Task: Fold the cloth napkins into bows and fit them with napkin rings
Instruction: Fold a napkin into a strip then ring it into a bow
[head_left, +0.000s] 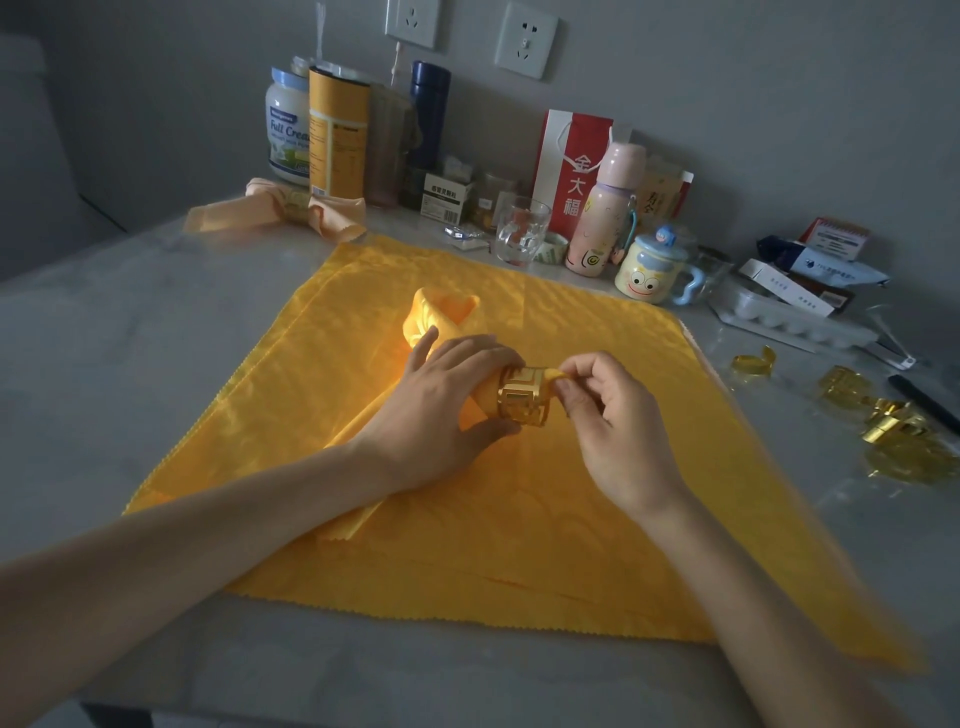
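At the centre of a grey table (130, 338), over a flat napkin (467, 545) of yellow cloth, a left hand (447, 400) grips a folded napkin (441, 312) threaded through a gold ring (524, 397). A right hand (613, 415), just toward 3 o'clock, pinches the cloth tip poking out of the ring. A peach bow (260, 200) lies at 11 o'clock, jars (337, 130) at 12, spare rings (893, 421) at 3.
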